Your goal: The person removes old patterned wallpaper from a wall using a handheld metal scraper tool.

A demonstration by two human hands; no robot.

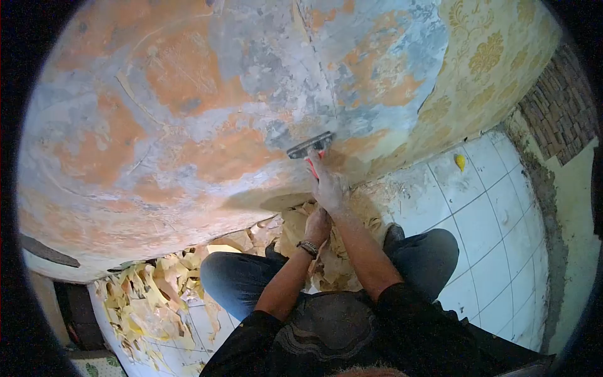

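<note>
A scraper with a wide dark blade and a red handle lies against the patchy orange and grey wall. My right hand, dusty and pale, is wrapped round its handle. Just below and to the left, my left hand is closed near my right wrist, a bracelet at its own wrist; what it holds, if anything, is hidden. Patterned gold wallpaper covers the wall to the right of the bared part.
Torn wallpaper scraps are heaped along the wall's foot at the left and between my knees. White floor tiles extend to the right, with a small yellow piece on them. Brick-like cladding stands at the far right.
</note>
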